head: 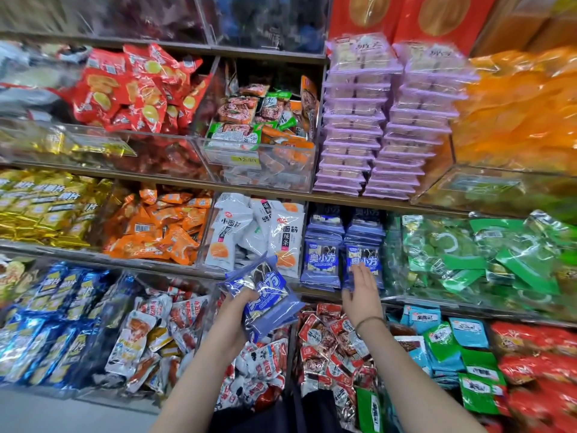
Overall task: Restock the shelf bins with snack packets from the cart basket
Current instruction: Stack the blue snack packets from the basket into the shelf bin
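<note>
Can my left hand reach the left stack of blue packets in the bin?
Probably yes: the left hand, gripping a bundle of blue packets, sits just below that left stack with nothing between.

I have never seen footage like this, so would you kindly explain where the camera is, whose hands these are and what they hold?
There is no machine here. One camera worn on a person's head looks forward and down, so the two bare arms at the bottom are the wearer's own. In front are shop shelves with clear bins full of snack packets. The left hand grips a bundle of blue packets. The right hand, fingers straight, touches the front of a standing row of matching blue packets in a middle-shelf bin, between white packets and green packets. The cart basket is out of view.
</note>
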The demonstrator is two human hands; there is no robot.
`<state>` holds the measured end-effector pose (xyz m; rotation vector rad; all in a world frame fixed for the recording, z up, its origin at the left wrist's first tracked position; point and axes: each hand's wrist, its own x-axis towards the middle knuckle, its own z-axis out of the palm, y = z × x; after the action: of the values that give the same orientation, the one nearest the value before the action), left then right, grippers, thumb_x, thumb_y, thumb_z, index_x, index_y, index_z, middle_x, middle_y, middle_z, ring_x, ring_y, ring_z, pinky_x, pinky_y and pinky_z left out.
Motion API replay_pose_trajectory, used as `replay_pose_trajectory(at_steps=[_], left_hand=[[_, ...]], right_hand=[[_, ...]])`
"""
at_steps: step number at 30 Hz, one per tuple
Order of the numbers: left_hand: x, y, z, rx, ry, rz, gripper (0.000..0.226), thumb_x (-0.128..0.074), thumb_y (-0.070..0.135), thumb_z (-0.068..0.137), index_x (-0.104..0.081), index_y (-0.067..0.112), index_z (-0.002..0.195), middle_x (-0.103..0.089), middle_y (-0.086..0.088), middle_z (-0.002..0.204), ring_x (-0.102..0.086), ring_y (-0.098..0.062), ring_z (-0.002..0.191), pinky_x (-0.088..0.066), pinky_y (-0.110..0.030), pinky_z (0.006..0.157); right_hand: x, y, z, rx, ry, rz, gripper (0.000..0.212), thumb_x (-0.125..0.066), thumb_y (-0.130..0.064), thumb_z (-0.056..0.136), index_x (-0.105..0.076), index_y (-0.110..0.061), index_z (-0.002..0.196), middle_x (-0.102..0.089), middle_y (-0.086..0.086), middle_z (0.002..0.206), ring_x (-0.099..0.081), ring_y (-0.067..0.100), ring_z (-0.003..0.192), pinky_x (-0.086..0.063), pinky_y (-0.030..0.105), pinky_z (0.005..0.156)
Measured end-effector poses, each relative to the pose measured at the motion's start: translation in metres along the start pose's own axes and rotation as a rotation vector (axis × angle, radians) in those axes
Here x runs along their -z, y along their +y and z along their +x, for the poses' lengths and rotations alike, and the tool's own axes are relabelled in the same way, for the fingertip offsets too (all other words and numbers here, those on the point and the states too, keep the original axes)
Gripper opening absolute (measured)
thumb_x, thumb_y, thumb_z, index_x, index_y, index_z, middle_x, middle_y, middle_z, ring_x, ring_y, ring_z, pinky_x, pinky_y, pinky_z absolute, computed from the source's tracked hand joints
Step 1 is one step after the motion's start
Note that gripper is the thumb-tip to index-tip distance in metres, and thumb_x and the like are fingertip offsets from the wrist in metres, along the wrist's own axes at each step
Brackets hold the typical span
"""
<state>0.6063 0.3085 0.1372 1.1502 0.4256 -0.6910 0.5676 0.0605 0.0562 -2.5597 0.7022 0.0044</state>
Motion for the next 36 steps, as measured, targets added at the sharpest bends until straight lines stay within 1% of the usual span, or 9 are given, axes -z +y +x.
replay_pose_trajectory(at_steps=[5,10,14,20,24,27,30,34,36], left_hand=[[-0.016,-0.007,0.005,-0.04,-0.011,0.146,0.031,-0.068,0.012,0.085,-0.058,0.014,0.114,-0.076,-0.001,0.091,-0.072,-0.017,0.078,-0.055,-0.025,0.055],[-0.031,-0.009,0.008,-0.046,-0.031,0.266,0.037,-0.076,0.024,0.079,-0.062,0.021,0.113,-0.075,0.0,0.095,-0.072,-0.024,0.083,-0.059,-0.037,0.065],[-0.038,-0.007,0.005,-0.061,-0.058,0.362,0.053,-0.084,0.037,0.067,-0.06,0.029,0.113,-0.074,0.001,0.102,-0.069,-0.026,0.096,-0.052,-0.052,0.091],[-0.027,0.013,0.005,-0.053,-0.011,0.259,0.054,-0.079,0.041,0.066,-0.056,0.024,0.112,-0.072,0.01,0.099,-0.067,-0.01,0.09,-0.046,-0.035,0.091],[-0.007,0.024,0.015,-0.065,0.103,0.15,0.05,-0.068,0.018,0.086,-0.047,0.016,0.131,-0.073,0.004,0.089,-0.068,-0.007,0.077,-0.051,-0.031,0.079],[-0.003,0.029,0.012,-0.068,0.145,0.146,0.038,-0.06,0.012,0.091,-0.038,0.028,0.118,-0.062,0.018,0.05,-0.058,0.004,0.045,-0.043,-0.027,0.056],[0.001,0.028,0.013,-0.047,0.167,0.14,0.05,-0.06,0.011,0.091,-0.04,0.023,0.134,-0.058,0.015,0.061,-0.057,-0.001,0.049,-0.036,-0.026,0.056],[0.01,0.023,0.019,0.009,0.164,0.172,0.026,-0.059,0.007,0.091,-0.046,0.029,0.087,-0.062,0.021,0.048,-0.058,0.007,0.042,-0.045,-0.027,0.055],[0.011,0.022,0.021,-0.009,0.187,0.191,0.031,-0.059,0.008,0.091,-0.043,0.033,0.081,-0.06,0.024,0.045,-0.055,0.01,0.038,-0.043,-0.027,0.053]], right_hand=[[0.016,-0.043,-0.053,0.019,-0.151,0.628,0.02,-0.045,-0.036,0.095,-0.056,-0.036,0.112,-0.057,-0.016,0.113,-0.056,0.01,0.11,-0.042,0.007,0.086],[0.028,-0.061,-0.071,-0.219,-0.227,1.175,0.045,-0.037,-0.047,0.09,-0.067,-0.014,0.098,-0.069,0.004,0.091,-0.063,0.016,0.085,-0.05,0.033,0.079],[0.036,-0.059,-0.068,-0.188,-0.21,1.102,0.011,-0.055,-0.026,0.092,-0.066,-0.023,0.092,-0.062,0.0,0.081,-0.06,0.009,0.07,-0.049,0.022,0.065],[0.039,-0.05,-0.042,-0.435,-0.199,1.536,0.008,-0.059,-0.017,0.086,-0.062,-0.009,0.085,-0.064,0.002,0.073,-0.06,0.011,0.059,-0.051,0.022,0.055],[0.046,-0.044,0.012,-0.602,0.045,1.48,0.014,-0.06,-0.018,0.091,-0.06,-0.011,0.102,-0.06,0.003,0.092,-0.059,0.011,0.059,-0.052,0.019,0.057],[0.05,-0.054,0.056,-0.642,0.097,1.467,0.03,-0.059,-0.016,0.091,-0.056,-0.003,0.118,-0.06,0.008,0.094,-0.055,0.014,0.06,-0.052,0.019,0.052],[0.047,-0.066,0.086,-0.652,0.067,1.468,0.041,-0.058,-0.016,0.092,-0.049,-0.002,0.13,-0.057,0.012,0.116,-0.06,0.018,0.075,-0.054,0.023,0.064],[0.039,-0.073,0.108,-0.627,0.065,1.427,0.038,-0.051,-0.004,0.094,-0.045,0.003,0.13,-0.052,0.019,0.13,-0.061,0.025,0.104,-0.052,0.028,0.085],[0.037,-0.07,0.112,-0.646,0.055,1.317,0.019,-0.05,-0.004,0.093,-0.055,-0.002,0.111,-0.057,0.012,0.109,-0.063,0.02,0.083,-0.053,0.025,0.073]])
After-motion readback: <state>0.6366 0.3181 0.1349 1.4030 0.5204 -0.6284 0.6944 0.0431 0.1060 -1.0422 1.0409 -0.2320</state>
